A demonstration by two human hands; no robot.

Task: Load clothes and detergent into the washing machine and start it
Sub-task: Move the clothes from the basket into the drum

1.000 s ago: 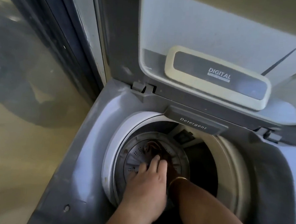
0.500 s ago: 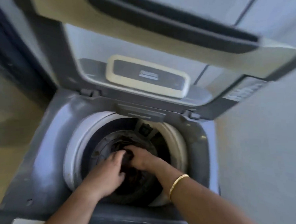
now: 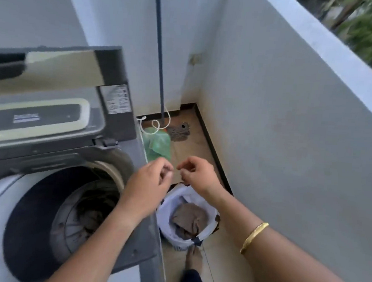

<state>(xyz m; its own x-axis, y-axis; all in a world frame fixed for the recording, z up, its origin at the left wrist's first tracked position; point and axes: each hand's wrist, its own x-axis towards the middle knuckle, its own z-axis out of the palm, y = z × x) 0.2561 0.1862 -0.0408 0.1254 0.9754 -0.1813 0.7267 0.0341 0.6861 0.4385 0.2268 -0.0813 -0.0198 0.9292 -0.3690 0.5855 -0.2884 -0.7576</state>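
Landmark: washing machine, a grey top-loader filling the left of the view.
Lid: the lid stands raised at the back of the washing machine, with a printed label on its right edge.
Drum: the drum is open on top of the washing machine; dark clothes lie at its bottom, blurred and hard to make out.
Left hand: the left hand hangs in the air over the right rim of the washing machine, fingers curled in, its grip loosely closed on nothing visible.
Right hand: the right hand hangs just right of the washing machine, close beside the left hand but apart from it; fingers curled, grip empty as far as can be seen. A gold bangle sits on its forearm.
Laundry basket: a white laundry basket stands on the floor just right of the washing machine, below the hands, with a brownish garment in it.
Behind the basket: a green plastic bag, a white cord and a mop with a dark pole lie near the right rear corner of the washing machine.
Foot: a bare foot stands on the floor in front of the basket.
Wall: a pale wall runs along the far right of the washing machine.
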